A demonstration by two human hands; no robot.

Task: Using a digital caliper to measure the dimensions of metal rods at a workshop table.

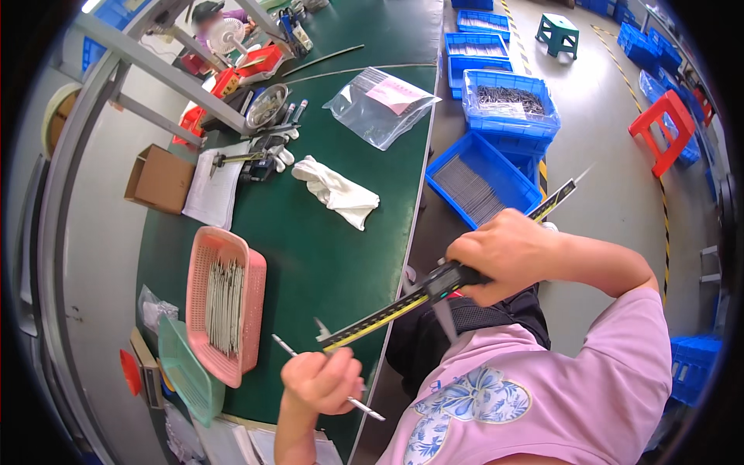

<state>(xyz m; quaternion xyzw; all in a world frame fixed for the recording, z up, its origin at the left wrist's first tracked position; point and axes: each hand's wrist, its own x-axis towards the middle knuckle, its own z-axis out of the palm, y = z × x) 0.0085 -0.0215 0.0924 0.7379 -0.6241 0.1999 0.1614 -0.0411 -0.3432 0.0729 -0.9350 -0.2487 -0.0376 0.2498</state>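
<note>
My left hand [322,381] is closed around a thin silvery rod [366,409], which sticks out on both sides of the fist. My right hand [500,252] grips a digital caliper [380,318] by its dark display slide. The caliper's long black-and-yellow beam slants down to the left, and its end lies right by my left fingers; whether they touch it I cannot tell. Its jaws stand far apart, one at the beam's end and one near my right hand. Left of my left hand, a pink basket [252,310] holds a bundle of similar rods [225,306].
On the green table [310,256] lie a white glove [337,192], a clear bag [380,105] and another caliper [240,159]. A green basket [190,372] is beside the pink one. Blue bins [511,128] line the table's right side, near a red stool [666,128]. Another person [213,19] sits far left.
</note>
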